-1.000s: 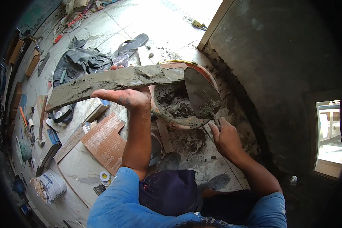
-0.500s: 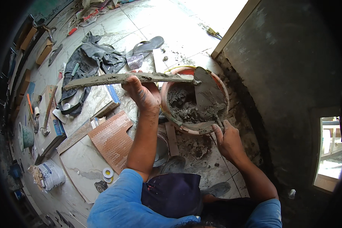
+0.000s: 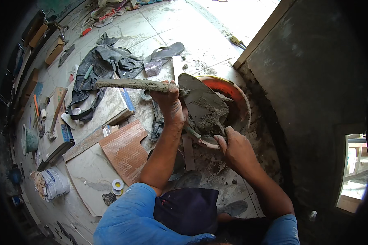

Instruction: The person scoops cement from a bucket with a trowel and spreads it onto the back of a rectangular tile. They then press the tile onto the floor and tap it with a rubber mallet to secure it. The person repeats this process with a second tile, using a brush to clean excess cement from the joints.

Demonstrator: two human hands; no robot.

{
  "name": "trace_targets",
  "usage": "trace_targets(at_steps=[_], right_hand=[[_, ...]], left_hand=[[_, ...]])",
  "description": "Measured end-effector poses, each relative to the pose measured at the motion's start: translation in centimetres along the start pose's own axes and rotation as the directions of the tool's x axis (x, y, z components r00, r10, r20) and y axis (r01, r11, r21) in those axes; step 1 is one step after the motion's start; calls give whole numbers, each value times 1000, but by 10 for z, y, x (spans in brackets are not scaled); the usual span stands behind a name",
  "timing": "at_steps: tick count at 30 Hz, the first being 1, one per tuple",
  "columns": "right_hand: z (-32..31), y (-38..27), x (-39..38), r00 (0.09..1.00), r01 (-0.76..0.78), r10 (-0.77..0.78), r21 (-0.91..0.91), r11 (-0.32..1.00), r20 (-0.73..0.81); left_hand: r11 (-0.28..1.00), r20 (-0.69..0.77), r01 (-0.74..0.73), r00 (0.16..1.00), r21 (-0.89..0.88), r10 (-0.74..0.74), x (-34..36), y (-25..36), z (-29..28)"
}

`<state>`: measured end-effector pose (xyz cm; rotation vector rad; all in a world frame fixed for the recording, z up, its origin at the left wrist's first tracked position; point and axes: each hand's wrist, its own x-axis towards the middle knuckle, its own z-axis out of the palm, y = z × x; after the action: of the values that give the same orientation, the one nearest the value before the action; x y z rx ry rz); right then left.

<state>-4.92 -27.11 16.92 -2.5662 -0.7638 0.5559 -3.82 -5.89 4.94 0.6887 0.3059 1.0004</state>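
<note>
My left hand (image 3: 171, 108) is closed around a long, narrow board (image 3: 131, 84) coated in grey mortar, seen nearly edge-on. In my right hand (image 3: 240, 150) is a pointed trowel (image 3: 200, 100), its blade smeared with mortar and a wet clump near the handle end. The trowel's blade lies over the left part of an orange-red bucket (image 3: 247, 107) with a mortar-stained rim. Its upper left edge meets or nearly meets the board's right end. Much of the bucket's inside is hidden behind the blade.
A grey wall (image 3: 298, 81) rises close on the right. Left of the bucket are a dark cloth bag (image 3: 110, 61), a sandal (image 3: 167, 52), a brown perforated sheet (image 3: 124, 151), a marble-look tile (image 3: 90, 175), a hammer (image 3: 57, 114) and a paper sack (image 3: 55, 183).
The trowel has moved left from over the bucket's right half, up to the board's end. My left hand and the board have shifted right. The view has also shifted slightly.
</note>
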Motion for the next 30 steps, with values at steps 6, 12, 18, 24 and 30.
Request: trace_targets(at_steps=[6, 12, 18, 24, 30], right_hand=[[-29, 18, -12, 986, 146, -133, 138, 980, -98], [26, 29, -12, 952, 143, -59, 266, 953, -301], [59, 22, -9, 839, 224, -197, -9, 975, -507], [39, 71, -65, 924, 289, -277, 7, 957, -263], [-20, 9, -45, 969, 246, -178, 555, 795, -173]], left_hand=[[967, 167, 91, 985, -236, -52, -2, 11, -5], [985, 201, 9, 979, -170, 25, -19, 17, 19], [980, 227, -103, 964, -169, 140, -19, 26, 29], [976, 227, -151, 956, -159, 185, -4, 31, 18], [957, 367, -54, 916, -283, 161, 0, 34, 24]])
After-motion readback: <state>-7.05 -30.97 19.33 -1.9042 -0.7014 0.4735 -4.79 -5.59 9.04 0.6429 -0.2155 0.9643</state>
